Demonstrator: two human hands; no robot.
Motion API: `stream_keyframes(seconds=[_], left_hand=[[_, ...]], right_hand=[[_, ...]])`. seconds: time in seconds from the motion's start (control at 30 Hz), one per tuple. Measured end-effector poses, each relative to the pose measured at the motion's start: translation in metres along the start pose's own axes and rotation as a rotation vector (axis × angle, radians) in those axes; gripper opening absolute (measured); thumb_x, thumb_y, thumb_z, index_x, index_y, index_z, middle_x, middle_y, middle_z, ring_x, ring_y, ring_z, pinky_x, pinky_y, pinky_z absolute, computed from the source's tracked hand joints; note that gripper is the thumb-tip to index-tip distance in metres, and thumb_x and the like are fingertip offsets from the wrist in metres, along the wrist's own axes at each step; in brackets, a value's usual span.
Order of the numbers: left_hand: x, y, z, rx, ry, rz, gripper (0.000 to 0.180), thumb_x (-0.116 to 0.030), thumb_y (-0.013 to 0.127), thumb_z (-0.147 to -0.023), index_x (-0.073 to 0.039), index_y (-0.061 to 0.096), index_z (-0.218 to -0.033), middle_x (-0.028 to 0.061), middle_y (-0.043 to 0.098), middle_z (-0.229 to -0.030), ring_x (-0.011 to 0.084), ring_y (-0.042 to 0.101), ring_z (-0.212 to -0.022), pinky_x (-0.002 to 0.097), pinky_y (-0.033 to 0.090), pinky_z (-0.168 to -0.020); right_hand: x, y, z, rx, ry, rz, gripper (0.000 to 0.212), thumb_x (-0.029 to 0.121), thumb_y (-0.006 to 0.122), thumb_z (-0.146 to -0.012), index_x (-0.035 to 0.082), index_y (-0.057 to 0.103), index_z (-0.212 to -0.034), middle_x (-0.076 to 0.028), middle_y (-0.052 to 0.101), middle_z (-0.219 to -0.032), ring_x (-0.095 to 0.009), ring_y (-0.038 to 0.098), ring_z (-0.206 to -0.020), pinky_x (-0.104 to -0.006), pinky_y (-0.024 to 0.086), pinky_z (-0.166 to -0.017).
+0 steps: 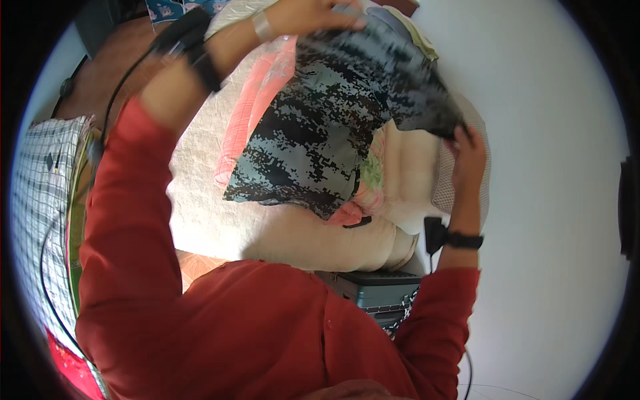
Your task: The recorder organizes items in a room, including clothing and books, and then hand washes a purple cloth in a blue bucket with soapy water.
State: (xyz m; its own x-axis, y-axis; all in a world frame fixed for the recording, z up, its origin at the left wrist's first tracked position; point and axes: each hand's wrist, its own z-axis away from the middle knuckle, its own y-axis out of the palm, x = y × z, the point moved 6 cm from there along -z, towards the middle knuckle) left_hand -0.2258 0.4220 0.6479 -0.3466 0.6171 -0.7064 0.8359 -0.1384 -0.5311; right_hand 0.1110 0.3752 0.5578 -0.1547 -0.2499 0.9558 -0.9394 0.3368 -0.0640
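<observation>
A blue, grey and black pixel-camouflage garment (320, 133) hangs spread in the air in front of me. My left hand (300, 17) grips its upper edge near the top of the view, wrist ringed by a silver bracelet. My right hand (467, 157) pinches the garment's right corner at mid height. Both arms wear red sleeves, and each wrist carries a black strap with a small black device. The garment's lower part drapes over a pink cloth (257, 93) on the bed (200, 200).
The bed has a cream quilted cover and a pale floral cushion (390, 167). A checked cloth (43, 200) lies at the left. A dark grey case (377, 290) sits below the bed edge. A white wall (553, 167) fills the right side.
</observation>
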Motion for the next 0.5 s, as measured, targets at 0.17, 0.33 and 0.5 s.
stream_keyframes(seconds=[0.17,0.33,0.5], left_hand=[[0.053,0.073,0.158,0.464,0.334,-0.295,0.017,-0.005,0.066,-0.057,-0.009,0.059,-0.072,0.0053,0.053,-0.067,0.0243,0.052,-0.072,0.0338,0.04,-0.065],[0.066,0.071,0.211,0.461,0.159,-0.135,0.023,-0.016,0.069,-0.061,-0.01,0.062,-0.082,0.0066,0.053,-0.086,0.0235,0.05,-0.088,0.0341,0.037,-0.076],[0.087,0.072,0.17,0.139,-0.005,-0.262,0.026,-0.006,0.062,-0.069,-0.004,0.057,-0.094,0.0119,0.054,-0.094,0.0269,0.051,-0.087,0.033,0.038,-0.077]], right_hand=[[-0.093,-0.004,0.128,0.37,-0.222,0.532,0.032,0.006,0.06,-0.069,0.004,0.055,-0.101,-0.008,0.052,-0.101,-0.017,0.052,-0.088,-0.0263,0.044,-0.071],[-0.159,-0.02,0.221,0.202,0.151,0.524,0.032,0.01,0.062,-0.069,0.006,0.055,-0.101,-0.007,0.053,-0.099,-0.018,0.052,-0.087,-0.0268,0.045,-0.068],[-0.241,-0.057,0.331,0.191,0.714,0.369,0.031,0.019,0.06,-0.071,0.007,0.056,-0.099,-0.011,0.059,-0.084,-0.022,0.056,-0.079,-0.0298,0.045,-0.067]])
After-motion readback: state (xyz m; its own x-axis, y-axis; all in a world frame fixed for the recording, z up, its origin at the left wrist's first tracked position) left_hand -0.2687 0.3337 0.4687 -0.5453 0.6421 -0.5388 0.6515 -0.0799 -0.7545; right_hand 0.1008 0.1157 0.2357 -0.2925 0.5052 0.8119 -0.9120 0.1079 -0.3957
